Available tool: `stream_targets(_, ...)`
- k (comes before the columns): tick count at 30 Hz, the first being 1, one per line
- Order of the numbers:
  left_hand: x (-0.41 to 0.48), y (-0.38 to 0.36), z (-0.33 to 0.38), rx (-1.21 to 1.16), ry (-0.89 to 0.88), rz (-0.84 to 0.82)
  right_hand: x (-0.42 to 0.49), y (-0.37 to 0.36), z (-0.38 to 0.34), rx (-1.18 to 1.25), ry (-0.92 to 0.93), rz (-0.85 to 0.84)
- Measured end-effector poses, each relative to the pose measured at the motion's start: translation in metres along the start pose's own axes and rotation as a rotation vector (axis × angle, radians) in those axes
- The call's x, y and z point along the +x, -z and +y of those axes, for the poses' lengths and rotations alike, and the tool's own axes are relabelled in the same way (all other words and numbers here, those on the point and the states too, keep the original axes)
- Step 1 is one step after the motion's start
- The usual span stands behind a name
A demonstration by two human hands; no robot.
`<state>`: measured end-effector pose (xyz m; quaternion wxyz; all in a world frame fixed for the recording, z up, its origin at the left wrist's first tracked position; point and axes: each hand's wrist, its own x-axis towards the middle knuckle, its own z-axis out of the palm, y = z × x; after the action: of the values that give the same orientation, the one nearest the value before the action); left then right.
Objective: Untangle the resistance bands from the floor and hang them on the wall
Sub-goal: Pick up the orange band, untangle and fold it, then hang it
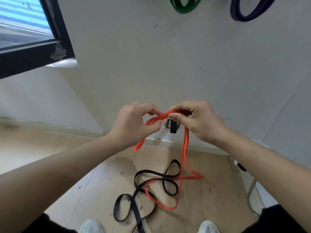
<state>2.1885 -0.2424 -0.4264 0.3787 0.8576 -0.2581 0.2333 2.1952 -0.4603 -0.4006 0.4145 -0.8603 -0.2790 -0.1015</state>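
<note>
One wall (168,64): pale and scuffed, straight ahead; it meets a side wall in a corner on the left.
Floor (101,190): light wood boards strewn with small debris, ending at a pale skirting board.
Window (21,22): dark-framed, upper left, set in the side wall.
Black band (136,211): all of it on the floor between the feet, lying in several loose loops.
Red band (184,148): its top is bunched between the hands at about the height of the fitting; two strands drop almost straight down from the right hand, and a short loop hangs below the left.
Key relation: the band's long axis runs downward from the grip. Its floor loop crosses the black band's loops, so the tangle lies directly below, nearer the right hand's strands. Freeing it probably means lifting or threading the red loop clear; a plain upward pull may drag the black band along.
Hung bands: a green band (183,7) and a purple band (244,15) already hang high on the wall.
Right hand (198,121): fingers curled round the red fold, thumb pressing it.
Left hand (133,125): pinches the same fold between thumb and fingertips.
Shoes (90,226): white toes at the bottom edge.
Wall fitting (173,127): small, black and metal, just behind the hands.
</note>
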Motion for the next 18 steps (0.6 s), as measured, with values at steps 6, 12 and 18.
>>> stream_targets(6, 0.002, 0.000, -0.008, 0.055, -0.130, 0.056, -0.001, 0.006, -0.002, 0.060, -0.065, -0.046)
stream_targets(12, 0.005, 0.002, -0.005, -0.015, -0.206, -0.026, -0.001, -0.002, -0.009, 0.012, -0.042, -0.106)
stream_targets(18, 0.004, 0.002, -0.007, -0.030, -0.194, -0.033, -0.005, -0.005, -0.012, -0.102, 0.061, -0.078)
